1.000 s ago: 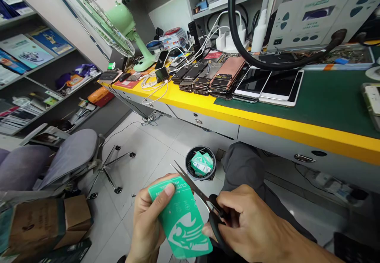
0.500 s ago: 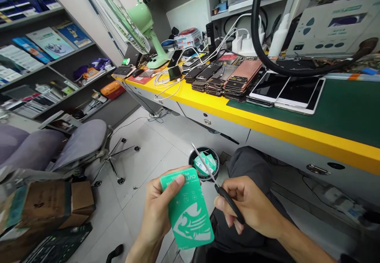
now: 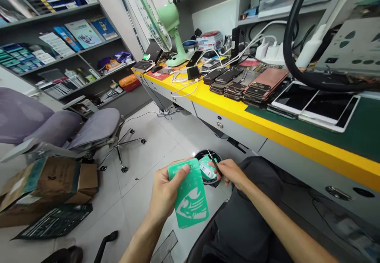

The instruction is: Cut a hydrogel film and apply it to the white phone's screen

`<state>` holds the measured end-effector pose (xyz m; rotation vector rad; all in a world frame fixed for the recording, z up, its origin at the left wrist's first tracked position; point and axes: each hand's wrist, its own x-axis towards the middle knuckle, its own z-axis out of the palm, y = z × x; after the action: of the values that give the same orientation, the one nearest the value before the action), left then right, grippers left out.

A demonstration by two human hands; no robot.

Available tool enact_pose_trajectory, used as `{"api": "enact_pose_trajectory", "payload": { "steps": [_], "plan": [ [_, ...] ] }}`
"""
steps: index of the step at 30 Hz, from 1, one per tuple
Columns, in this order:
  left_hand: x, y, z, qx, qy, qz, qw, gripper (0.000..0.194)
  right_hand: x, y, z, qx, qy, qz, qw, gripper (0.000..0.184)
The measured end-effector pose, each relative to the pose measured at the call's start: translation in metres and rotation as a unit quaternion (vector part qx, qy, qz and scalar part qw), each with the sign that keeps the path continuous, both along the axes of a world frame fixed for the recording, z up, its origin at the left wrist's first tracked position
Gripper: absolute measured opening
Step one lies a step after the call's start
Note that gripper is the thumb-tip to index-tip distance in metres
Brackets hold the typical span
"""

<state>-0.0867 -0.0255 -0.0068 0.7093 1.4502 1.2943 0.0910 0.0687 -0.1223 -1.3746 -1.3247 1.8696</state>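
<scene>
My left hand grips a green packet with a white emblem, thumb pressed on its top edge. My right hand is stretched out over a small black bin on the floor, fingers closed round black-handled scissors whose thin blades point up over the bin. Green packets lie inside the bin. My dark trouser leg shows below the right arm.
A yellow-edged bench with a green mat carries stacked phones, two tablets, cables and a green fan. Grey swivel chairs and cardboard boxes stand at the left before shelves.
My right hand has reached forward with the scissors from beside the packet to over the bin. The view has swung left and back; the left hand keeps its hold on the green packet.
</scene>
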Motion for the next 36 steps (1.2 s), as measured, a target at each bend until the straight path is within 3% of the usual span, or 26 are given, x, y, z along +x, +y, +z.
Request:
{"api": "enact_pose_trajectory", "payload": {
  "steps": [3,11,16,27,36],
  "plan": [
    [-0.007,0.004,-0.003,0.006,0.013,-0.007,1.000,0.036,-0.001,0.007,0.000,-0.005,0.031,-0.003,1.000,0.049],
    [-0.012,0.013,-0.012,0.018,0.022,-0.025,0.999,0.034,0.010,-0.018,0.041,-0.007,0.161,0.013,0.987,0.046],
    [-0.008,0.014,-0.011,0.025,0.019,-0.033,0.999,0.033,0.005,-0.037,0.057,0.007,0.164,-0.006,0.986,0.040],
    [0.002,0.011,-0.003,0.035,0.016,-0.065,0.997,0.034,0.003,-0.059,0.070,0.025,0.144,-0.018,0.989,0.032],
    [-0.006,0.002,-0.002,0.055,-0.005,-0.127,0.990,0.029,0.007,-0.057,0.078,0.047,0.139,-0.034,0.989,0.035]
  ]
}}
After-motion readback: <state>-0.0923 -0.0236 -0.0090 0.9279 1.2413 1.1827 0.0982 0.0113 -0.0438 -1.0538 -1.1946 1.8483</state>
